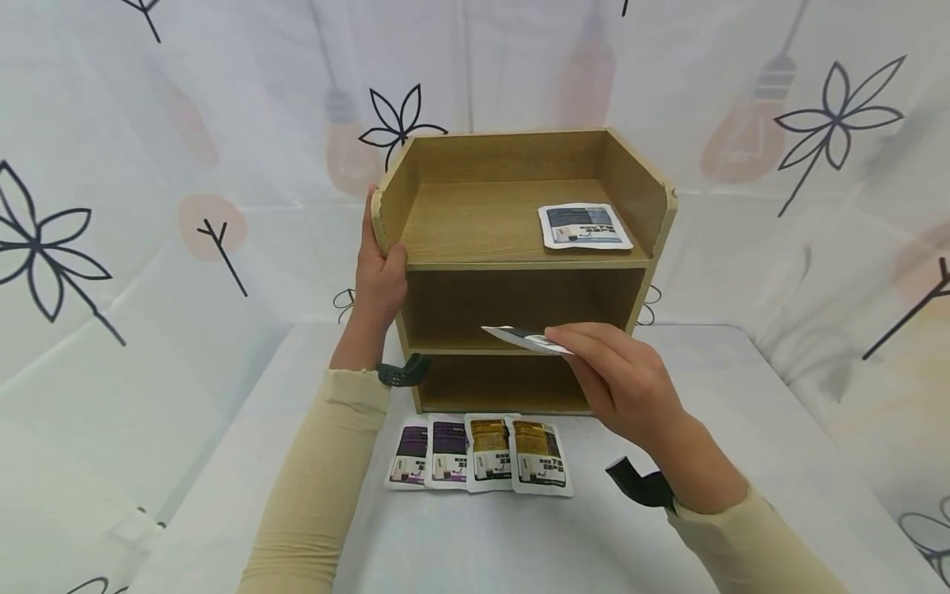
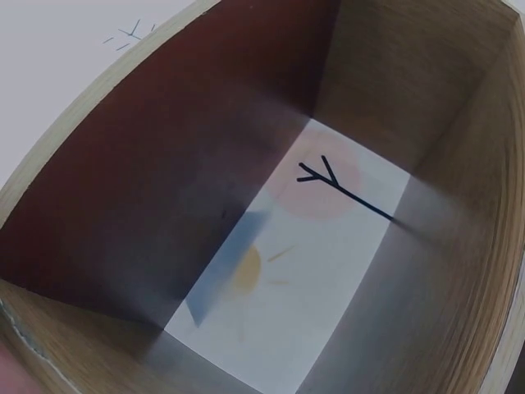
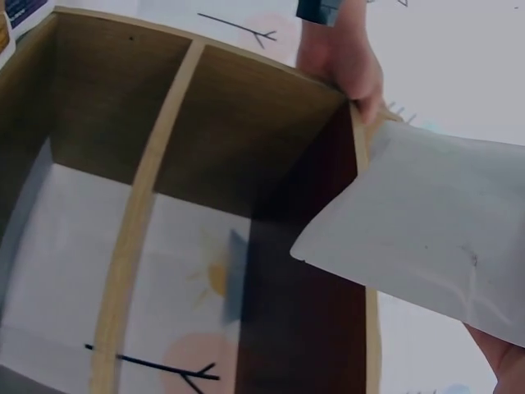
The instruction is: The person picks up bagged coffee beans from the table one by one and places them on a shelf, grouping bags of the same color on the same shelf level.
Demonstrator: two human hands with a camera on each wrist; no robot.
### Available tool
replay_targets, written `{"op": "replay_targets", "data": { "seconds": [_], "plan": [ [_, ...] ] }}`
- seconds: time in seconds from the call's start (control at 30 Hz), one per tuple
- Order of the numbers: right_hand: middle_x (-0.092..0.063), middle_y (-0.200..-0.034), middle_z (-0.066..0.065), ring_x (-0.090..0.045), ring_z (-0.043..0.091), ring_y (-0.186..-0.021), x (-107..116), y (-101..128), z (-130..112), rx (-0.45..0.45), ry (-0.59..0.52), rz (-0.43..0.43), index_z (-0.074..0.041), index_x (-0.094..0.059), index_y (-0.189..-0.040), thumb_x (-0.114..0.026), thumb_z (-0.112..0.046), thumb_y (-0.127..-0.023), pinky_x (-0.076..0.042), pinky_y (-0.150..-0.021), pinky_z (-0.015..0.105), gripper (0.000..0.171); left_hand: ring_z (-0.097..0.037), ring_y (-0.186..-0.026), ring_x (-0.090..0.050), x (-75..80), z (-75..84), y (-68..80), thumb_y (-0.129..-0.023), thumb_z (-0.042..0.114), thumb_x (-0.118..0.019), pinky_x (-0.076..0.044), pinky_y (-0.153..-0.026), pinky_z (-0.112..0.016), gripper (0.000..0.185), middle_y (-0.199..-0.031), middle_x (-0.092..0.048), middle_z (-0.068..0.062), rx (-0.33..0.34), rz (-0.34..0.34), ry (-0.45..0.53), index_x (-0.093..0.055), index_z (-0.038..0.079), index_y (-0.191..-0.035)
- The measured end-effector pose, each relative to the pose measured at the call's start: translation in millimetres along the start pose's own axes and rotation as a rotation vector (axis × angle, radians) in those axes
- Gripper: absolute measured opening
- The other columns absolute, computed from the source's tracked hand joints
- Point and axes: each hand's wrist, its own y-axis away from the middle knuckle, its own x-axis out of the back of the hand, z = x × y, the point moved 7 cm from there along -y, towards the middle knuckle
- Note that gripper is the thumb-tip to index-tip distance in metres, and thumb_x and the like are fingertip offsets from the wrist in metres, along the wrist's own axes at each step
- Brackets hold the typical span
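The sachet [image 1: 525, 337] lies flat in the right hand [image 1: 622, 382], pinched at one end between thumb and fingers [image 1: 586, 337], and hangs in the air just in front of the shelf unit's [image 1: 519, 264] middle opening. In the right wrist view the sachet's pale underside [image 3: 426, 238] fills the lower right, close to the unit's open side.

The left hand [image 1: 380, 276] grips the unit's left wall near the top, thumb on the front edge and fingers wrapped behind; the same hand shows at the unit's edge in the right wrist view [image 3: 340, 57].

A second sachet [image 1: 585, 226] lies on the unit's top shelf, toward the right wall. Four more sachets [image 1: 480, 453] lie in a row on the tabletop [image 1: 519, 544] just in front of the unit, overlapping at their edges: two with purple print on the left, two with yellow-brown print on the right.

The left wrist view looks into one of the unit's compartments [image 2: 328, 246], whose open back shows the patterned cloth behind.
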Motion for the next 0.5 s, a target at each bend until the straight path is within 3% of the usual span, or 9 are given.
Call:
{"op": "replay_targets", "data": {
  "seconds": [0.3,0.5],
  "plan": [
    [-0.071,-0.102,0.011,-0.068,0.023,-0.087,1,-15,2,0.036,-0.003,0.058,-0.001,-0.069,-0.11,-0.049,-0.016,-0.1,-0.055,-0.078,0.031,0.027,-0.016,-0.136,-0.035,0.0,-1.0,-0.2,-0.095,0.013,-0.039,-0.027,-0.113,-0.046,0.074,-0.156,-0.026,0.013,-0.026,0.007,0.018,-0.009,0.049,-0.152],
    [-0.071,-0.103,0.012,-0.067,0.024,-0.088,3,-27,3,0.038,-0.003,0.098,-0.001,-0.069,-0.11,-0.05,-0.016,-0.1,-0.051,-0.09,0.022,0.026,-0.015,-0.134,-0.035,0.4,-0.3,-0.4,-0.096,0.012,-0.038,-0.027,-0.113,-0.045,0.074,-0.155,-0.026,0.014,-0.036,0.003,0.02,-0.008,0.054,-0.149]
  ]
}}
